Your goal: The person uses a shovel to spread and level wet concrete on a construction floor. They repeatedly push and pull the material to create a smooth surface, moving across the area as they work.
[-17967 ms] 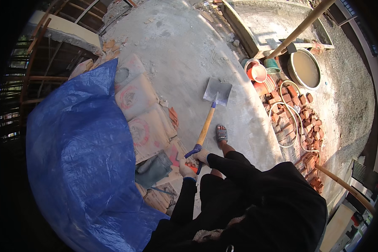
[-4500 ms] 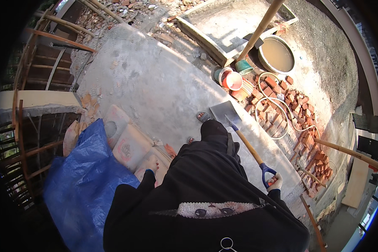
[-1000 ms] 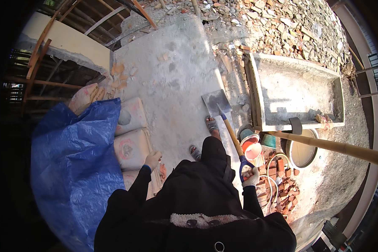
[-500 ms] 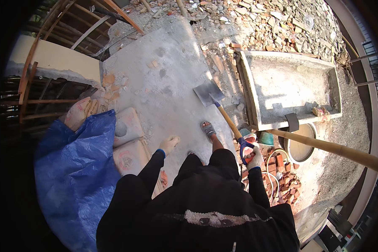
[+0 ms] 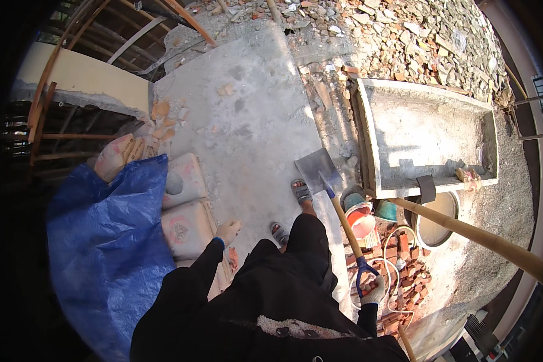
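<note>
D-handled shovel [image 5: 346, 229] is out in front, right of the body, slanting from the right hand [image 5: 374, 291] up to a flat, square-ended metal blade [image 5: 315, 168] just beside the sandaled right foot [image 5: 301, 190]. Can't tell if the blade rests on the concrete slab [image 5: 247, 133] or hangs just above it. Right hand has its fingers wrapped round the blue D-grip [image 5: 361, 269], looks gloved. Left hand [image 5: 228, 231] is free, fingers loosely bent, nothing visible in it, nearest the stacked pale sacks [image 5: 186, 232] beside the blue tarp [image 5: 105, 253].

Handling, judged by look: rigid throughout, wooden shaft [image 5: 349, 234] and sheet-metal blade, no real flex, not fragile. Moderate weight, likely blade-heavy, so held by the D-grip alone the front end probably dips and twists. Best hold: one hand through the D-grip, the other on the bare wood well down toward the blade socket, for lift and tilt control. Wood looks smooth and could slide if dusty; a glove should help. Avoid the blade edges.

Right of the shaft: red bucket [image 5: 361, 222], pale hose [image 5: 398, 280], broken bricks [image 5: 411, 274]. Hose loops look like a snag risk for the handle end.
</note>
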The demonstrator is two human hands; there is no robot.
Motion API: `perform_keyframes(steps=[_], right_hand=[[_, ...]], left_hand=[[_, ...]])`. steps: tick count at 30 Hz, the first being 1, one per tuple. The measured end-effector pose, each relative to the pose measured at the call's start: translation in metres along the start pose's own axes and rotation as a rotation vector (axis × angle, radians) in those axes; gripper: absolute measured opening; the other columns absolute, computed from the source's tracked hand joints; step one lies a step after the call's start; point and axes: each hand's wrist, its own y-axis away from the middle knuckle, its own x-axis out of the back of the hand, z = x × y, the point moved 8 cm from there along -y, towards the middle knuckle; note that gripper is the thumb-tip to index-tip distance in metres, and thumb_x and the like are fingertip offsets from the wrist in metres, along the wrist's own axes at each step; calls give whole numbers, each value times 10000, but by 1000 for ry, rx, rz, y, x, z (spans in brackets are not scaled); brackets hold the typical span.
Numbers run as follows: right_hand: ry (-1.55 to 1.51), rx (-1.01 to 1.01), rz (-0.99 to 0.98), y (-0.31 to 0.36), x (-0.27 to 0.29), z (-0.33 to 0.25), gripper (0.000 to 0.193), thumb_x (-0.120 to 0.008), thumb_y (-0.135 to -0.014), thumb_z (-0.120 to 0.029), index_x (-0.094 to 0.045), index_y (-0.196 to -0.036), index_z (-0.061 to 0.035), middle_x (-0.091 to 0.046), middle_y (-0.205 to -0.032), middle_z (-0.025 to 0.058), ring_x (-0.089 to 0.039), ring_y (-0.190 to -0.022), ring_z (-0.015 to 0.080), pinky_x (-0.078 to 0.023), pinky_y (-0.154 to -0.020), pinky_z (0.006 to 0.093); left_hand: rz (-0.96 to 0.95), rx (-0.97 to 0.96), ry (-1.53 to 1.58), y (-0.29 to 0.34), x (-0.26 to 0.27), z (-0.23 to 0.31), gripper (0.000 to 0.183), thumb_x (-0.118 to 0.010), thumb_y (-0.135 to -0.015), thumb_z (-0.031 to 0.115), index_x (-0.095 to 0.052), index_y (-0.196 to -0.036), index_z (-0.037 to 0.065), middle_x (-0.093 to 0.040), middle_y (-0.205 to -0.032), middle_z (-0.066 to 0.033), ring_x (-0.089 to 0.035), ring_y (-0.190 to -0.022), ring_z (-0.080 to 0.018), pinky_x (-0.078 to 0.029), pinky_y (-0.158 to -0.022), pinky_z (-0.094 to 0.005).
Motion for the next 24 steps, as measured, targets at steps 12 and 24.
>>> perform_keyframes(steps=[12,24], right_hand=[[-248,-156,-198,-51,-335,120,254,-601,-925,-244,-446,-766,-121,-366,-594,-19,-405,-448,148,-412,-458,350],[-311,-229,-525,19,-401,83,210,-604,-936,-266,-486,-810,-147,-449,-596,-25,-462,-474,142,-445,-480,333]], left_hand=[[6,-33,-5,13,-1,70,416,-593,-890,379,-644,-1024,-11,-618,-855,-25,-556,-768,-115,-454,-712,-279],[-41,-377,186,23,-29,146,353,-560,-912,253,-620,-1130,-17,-624,-939,-40,-575,-861,-129,-467,-788,-282]])
